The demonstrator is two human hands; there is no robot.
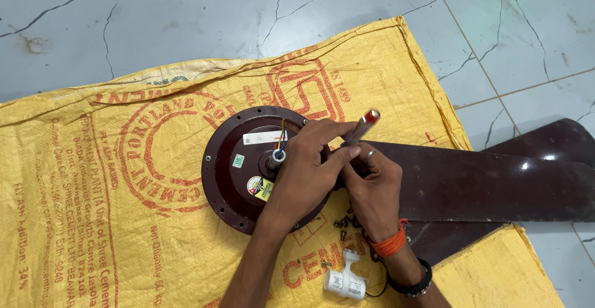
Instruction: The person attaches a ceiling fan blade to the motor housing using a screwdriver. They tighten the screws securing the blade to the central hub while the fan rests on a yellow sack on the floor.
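This looks like an informal repair spot on the floor of a home or small workshop. The floor (186, 17) is pale grey marble-like tile with dark veins and grout lines, seen across the top of the frame. A yellow woven sack (93, 190) is spread over it as a work mat. On it lie a maroon ceiling fan motor (229, 165), dark fan blades (496, 184) at right, loose screws (344, 224) and a white capacitor (344, 281) near the bottom.

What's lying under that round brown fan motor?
The fan motor rests on a yellow woven sack spread over the tiled floor. Whatever is directly beneath the motor is covered.
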